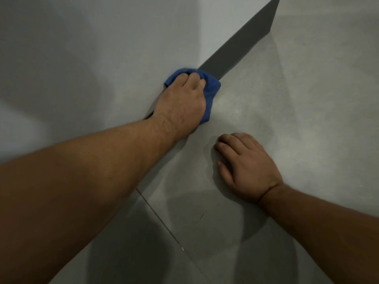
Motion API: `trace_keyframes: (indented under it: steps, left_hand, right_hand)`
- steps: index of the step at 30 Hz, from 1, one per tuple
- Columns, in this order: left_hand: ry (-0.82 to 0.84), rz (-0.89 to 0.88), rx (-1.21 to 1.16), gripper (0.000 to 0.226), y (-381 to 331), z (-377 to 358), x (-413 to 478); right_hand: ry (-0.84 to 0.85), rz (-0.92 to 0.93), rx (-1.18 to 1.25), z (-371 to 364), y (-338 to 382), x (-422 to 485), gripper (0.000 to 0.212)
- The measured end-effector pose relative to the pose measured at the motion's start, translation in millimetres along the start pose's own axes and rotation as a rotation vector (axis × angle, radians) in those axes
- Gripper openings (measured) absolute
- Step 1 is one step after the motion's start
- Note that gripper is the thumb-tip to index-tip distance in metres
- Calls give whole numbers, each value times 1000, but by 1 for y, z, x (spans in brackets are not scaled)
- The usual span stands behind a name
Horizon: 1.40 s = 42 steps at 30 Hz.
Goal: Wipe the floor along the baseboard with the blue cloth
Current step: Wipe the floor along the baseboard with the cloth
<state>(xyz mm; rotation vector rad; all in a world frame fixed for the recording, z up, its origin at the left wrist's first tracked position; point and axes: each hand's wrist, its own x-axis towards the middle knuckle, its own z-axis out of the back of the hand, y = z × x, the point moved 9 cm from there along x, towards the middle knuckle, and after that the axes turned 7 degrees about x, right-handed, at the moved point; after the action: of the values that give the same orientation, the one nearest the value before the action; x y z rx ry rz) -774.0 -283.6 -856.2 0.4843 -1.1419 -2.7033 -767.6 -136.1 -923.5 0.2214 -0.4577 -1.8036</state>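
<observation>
Mid-wipe, by my read: left hand (180,105) has its grip closed round the bunched blue cloth (211,91), pressing it into the corner where floor (297,119) meets the dark baseboard (242,44). Cloth touches both. A long run of baseboard lies beyond the cloth toward the far end, prob. not yet wiped; can't tell what's clean, no visible dirt or wet streak. Right hand (246,167) lies flat on the floor w/ fingers spread, holding nothing, likely bracing. No containers in view. Wall (102,48) above is plain.
</observation>
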Motion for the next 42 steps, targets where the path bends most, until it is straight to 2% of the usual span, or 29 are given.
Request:
trace_keyframes:
  steps: [5,9,13,20,23,25,27,30,35,38,42]
  left_hand:
    - [60,-30,99,39,-7,-5,-19]
    - [139,-119,165,31,-13,-25,-49]
    - [94,-114,167,31,-10,-22,-37]
    - [58,-20,69,55,-29,-22,-2]
    - [139,70,-57,59,-39,-36,-15]
    - [163,189,-237,56,-34,-40,-30]
    - [222,280,-408,67,-31,-50,-53]
    - [256,258,-446,89,-37,-60,-77]
    - [159,262,-535,81,-37,-45,-41]
    - [215,325,-672,87,-39,-42,-24]
    - [244,426,-885,85,-44,-51,-45]
  right_hand:
    - [0,-4,-7,-1,-1,0,51]
    - [-7,-9,-7,-3,-2,-1,51]
    - [-5,-17,-11,-3,-2,-1,51]
    - [-21,-1,-17,-1,-1,0,50]
    - [-2,-7,-29,-4,-3,0,52]
    - [-6,-7,-24,-4,-4,0,51]
    - [-21,0,-16,-3,-4,-1,51]
    - [-36,4,-15,-2,-2,-2,51]
    - [-48,26,-17,-1,1,0,47]
    - [-66,40,-23,1,3,0,44]
    - [-109,81,-5,4,7,2,40]
